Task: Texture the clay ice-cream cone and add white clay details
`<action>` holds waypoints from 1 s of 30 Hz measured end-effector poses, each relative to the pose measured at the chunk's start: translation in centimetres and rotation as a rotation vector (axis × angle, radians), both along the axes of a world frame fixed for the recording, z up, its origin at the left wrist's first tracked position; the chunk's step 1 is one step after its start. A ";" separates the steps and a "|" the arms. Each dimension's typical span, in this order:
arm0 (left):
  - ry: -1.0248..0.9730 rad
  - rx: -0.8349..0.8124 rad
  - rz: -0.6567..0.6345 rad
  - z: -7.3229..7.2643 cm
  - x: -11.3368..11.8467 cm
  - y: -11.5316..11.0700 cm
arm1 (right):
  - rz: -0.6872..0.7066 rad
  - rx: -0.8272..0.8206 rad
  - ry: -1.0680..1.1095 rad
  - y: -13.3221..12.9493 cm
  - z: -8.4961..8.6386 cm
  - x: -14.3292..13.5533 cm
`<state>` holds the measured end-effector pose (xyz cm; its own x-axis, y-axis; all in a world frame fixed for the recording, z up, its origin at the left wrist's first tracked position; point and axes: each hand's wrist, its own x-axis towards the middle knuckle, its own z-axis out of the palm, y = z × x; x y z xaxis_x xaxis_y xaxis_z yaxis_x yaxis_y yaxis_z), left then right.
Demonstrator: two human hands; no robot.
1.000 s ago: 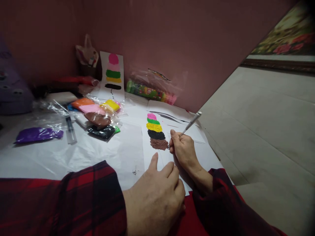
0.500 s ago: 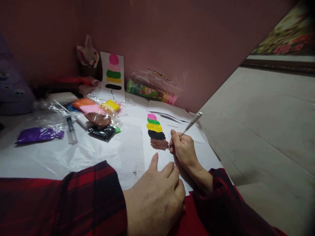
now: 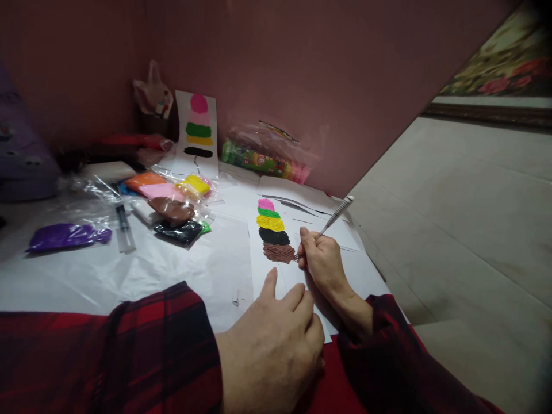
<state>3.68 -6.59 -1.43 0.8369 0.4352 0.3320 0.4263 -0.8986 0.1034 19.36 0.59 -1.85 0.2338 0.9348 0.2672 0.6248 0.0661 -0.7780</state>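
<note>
My right hand (image 3: 322,259) pinches a slim metal fork (image 3: 334,217) with a ridged handle. Its tines rest at the right edge of the brown clay band (image 3: 279,253). Above that band, black (image 3: 274,236), yellow (image 3: 270,223), green (image 3: 268,213) and pink (image 3: 266,204) clay bands form a stack on the white paper (image 3: 287,282); the brown one bears scored lines. My left hand (image 3: 276,339) lies on the lower part of the paper, fingers spread, holding nothing. Its index fingertip points just below the brown clay.
Bagged clay in several colours, such as purple (image 3: 64,237) and brown (image 3: 172,211), lies left. A coloured picture (image 3: 199,129) leans at the back beside a wrapped tube pack (image 3: 263,161). A capped clear tube (image 3: 125,230) lies near the bags. The table edge is at right.
</note>
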 end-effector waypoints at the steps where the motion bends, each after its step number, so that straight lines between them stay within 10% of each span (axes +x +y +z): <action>1: -0.004 -0.002 -0.003 0.0 0.0 0.0 | -0.008 -0.006 -0.016 0.0 0.1 0.0; 30: -0.042 0.013 -0.003 0.2 -0.2 0.0 | -0.010 0.059 0.092 0.1 0.3 -0.3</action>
<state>3.49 -6.61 -1.19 0.8236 0.4278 0.3724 0.4187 -0.9015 0.1097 19.04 0.73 -1.51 0.2693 0.9156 0.2987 0.5517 0.1075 -0.8271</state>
